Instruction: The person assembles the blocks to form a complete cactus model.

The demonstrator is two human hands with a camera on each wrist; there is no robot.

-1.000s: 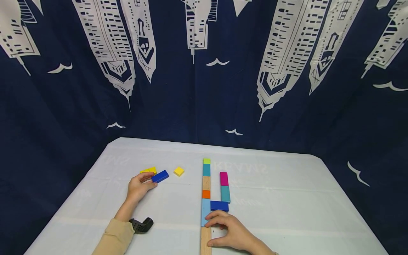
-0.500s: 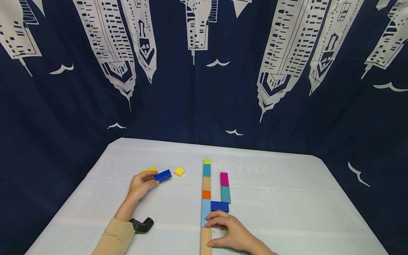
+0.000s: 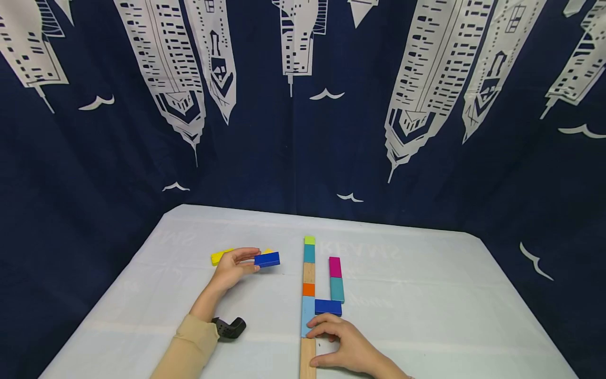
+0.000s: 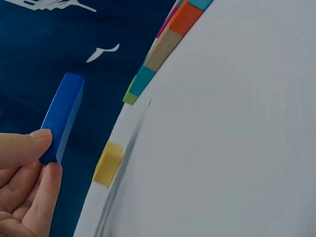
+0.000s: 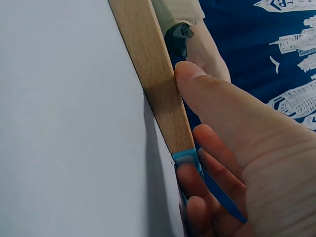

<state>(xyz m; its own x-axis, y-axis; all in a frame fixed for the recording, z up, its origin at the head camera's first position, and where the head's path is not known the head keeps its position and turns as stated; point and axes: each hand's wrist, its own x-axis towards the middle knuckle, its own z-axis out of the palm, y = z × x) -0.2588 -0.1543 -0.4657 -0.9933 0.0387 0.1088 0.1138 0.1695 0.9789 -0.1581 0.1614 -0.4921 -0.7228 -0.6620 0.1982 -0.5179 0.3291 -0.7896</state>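
My left hand [image 3: 233,271] pinches a dark blue block [image 3: 267,259] at one end, between thumb and fingers. In the left wrist view the blue block [image 4: 64,116] appears raised off the table. A yellow block [image 3: 268,251] is partly hidden behind it. My right hand [image 3: 347,345] rests at the near part of a straight row of blocks. Its fingers touch a light blue block [image 3: 307,310], and its thumb lies against the side of a long plain wooden block [image 5: 158,79], without gripping either.
Further up the row are orange [image 3: 309,289], plain wood, teal and lime blocks. Right of it, a second dark blue block [image 3: 328,307] meets a teal block [image 3: 336,289] and a magenta block [image 3: 335,267]. Yellow [image 3: 221,257] lies left. A black wrist device [image 3: 230,328] sits on the left wrist.
My left hand has carried the dark blue block to the right, away from the yellow at the left and in front of the other yellow block. The right hand stays in place.
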